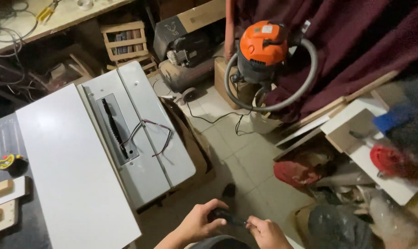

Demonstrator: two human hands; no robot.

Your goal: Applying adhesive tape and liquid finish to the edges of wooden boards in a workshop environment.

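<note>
Standing beside the table saw (140,138), I have my left hand (200,223) curled shut around a small dark tool (223,215) low over the tiled floor (246,161) while my right hand (266,232) pinches its tip, seemingly adjusting it, which calls for a steady twist.

Dim workshop light, glare on white panel (70,170), blurred right edge

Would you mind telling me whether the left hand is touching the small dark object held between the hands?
Touching. The head view shows the left hand with its fingers curled around the small dark object, with no gap; the right hand meets its other end.
</note>
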